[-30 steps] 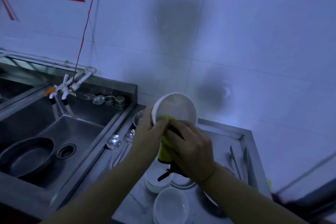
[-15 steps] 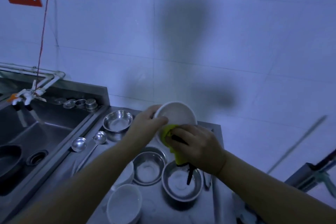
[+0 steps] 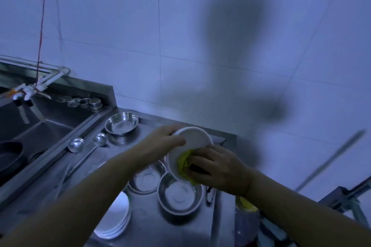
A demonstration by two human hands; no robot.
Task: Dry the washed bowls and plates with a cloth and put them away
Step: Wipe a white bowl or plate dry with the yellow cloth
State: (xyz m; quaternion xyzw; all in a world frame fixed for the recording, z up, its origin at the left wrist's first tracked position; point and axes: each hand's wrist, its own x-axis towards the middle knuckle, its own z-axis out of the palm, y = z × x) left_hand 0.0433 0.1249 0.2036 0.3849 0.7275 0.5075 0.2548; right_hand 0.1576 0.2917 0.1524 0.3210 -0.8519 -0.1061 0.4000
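I hold a white bowl [image 3: 195,139] tilted above the steel counter [image 3: 144,224]. My left hand [image 3: 162,140] grips its upper left rim. Inside the bowl's lower part lies a yellow-green cloth [image 3: 183,164], which my right hand [image 3: 218,168] grips and presses against the bowl. A stack of white plates [image 3: 116,218] lies on the counter at the near left. Three steel bowls rest on the counter: one at the back [image 3: 121,123], one under my left wrist [image 3: 147,179], one under the white bowl [image 3: 178,195].
Two steel ladles [image 3: 76,144] lie along the counter's left edge. A deep sink [image 3: 30,132] with a dark pan [image 3: 9,154] is at the left, taps [image 3: 26,90] above it. Small steel cups [image 3: 95,103] stand on the sink ledge. The tiled wall rises behind.
The view has swung right and down, so the sink slid left. The cloth and my right hand moved lower in the bowl. More steel bowls and the plate stack came into view.
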